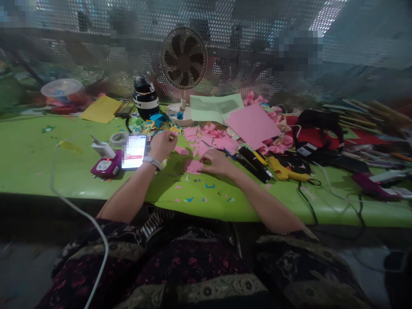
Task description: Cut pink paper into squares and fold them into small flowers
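Fingers of right hand (215, 163) narrowed, grip unclear, at pink paper square (193, 166) between front edge of worktop (32, 150) and pink scraps (223, 143); left hand (163, 146) curled, contents hidden. Apparently positioning paper; next, calls for precise pinching.

Paper scraps (222, 143) on table (32, 150), phone (135, 151) left, stapler (255, 164) right; fan (184, 62) behind, bottle (146, 103) left of fan.
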A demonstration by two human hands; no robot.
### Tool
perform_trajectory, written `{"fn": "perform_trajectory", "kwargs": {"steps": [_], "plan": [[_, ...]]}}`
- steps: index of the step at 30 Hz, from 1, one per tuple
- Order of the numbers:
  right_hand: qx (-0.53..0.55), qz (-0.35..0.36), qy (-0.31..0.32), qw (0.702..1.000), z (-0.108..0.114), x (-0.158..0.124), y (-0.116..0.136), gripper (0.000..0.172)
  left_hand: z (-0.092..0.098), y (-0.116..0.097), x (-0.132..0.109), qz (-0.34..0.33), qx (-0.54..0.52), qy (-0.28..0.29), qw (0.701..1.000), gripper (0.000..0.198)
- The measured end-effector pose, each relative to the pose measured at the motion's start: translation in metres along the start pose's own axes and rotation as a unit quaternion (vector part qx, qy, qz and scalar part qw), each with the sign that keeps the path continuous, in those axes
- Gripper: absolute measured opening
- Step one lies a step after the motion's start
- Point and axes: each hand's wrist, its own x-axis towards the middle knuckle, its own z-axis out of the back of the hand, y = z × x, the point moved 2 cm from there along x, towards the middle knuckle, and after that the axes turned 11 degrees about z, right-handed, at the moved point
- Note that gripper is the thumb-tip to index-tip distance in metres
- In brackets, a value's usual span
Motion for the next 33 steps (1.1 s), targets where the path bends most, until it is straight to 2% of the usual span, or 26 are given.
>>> {"fn": "perform_trajectory", "kwargs": {"steps": [3,7,10,12,17,23,28,33], "plan": [[0.025,-0.020,-0.004,0.999,-0.001,0.000,0.002,0.028,0.000,-0.001,-0.001,0.000,-0.012,0.005,1.000,0.029],[0.043,-0.042,-0.019,0.998,-0.001,-0.001,0.003,0.043,-0.001,-0.003,-0.003,-0.013,-0.025,0.019,0.999,0.028],[0.037,-0.039,-0.003,0.999,-0.002,0.000,0.004,0.039,-0.002,-0.003,-0.005,-0.021,-0.033,0.023,0.999,0.027],[0.046,-0.035,-0.013,0.998,-0.002,0.000,0.002,0.040,-0.002,-0.004,-0.005,-0.025,-0.033,0.022,0.999,0.027],[0.005,-0.068,-0.092,0.993,0.005,-0.002,-0.020,0.063,-0.001,-0.006,-0.006,-0.031,-0.037,0.029,0.998,0.028],[-0.029,-0.092,-0.049,0.994,0.005,-0.003,-0.047,0.077,-0.002,-0.007,-0.007,-0.047,-0.028,0.035,0.998,0.027],[-0.031,-0.058,-0.097,0.993,0.006,-0.001,-0.035,0.067,-0.003,-0.007,-0.007,-0.053,-0.029,0.025,0.998,0.026],[-0.006,-0.024,-0.018,1.000,-0.001,0.001,-0.012,0.048,-0.003,-0.007,-0.007,-0.056,-0.029,0.030,0.998,0.027]]}}
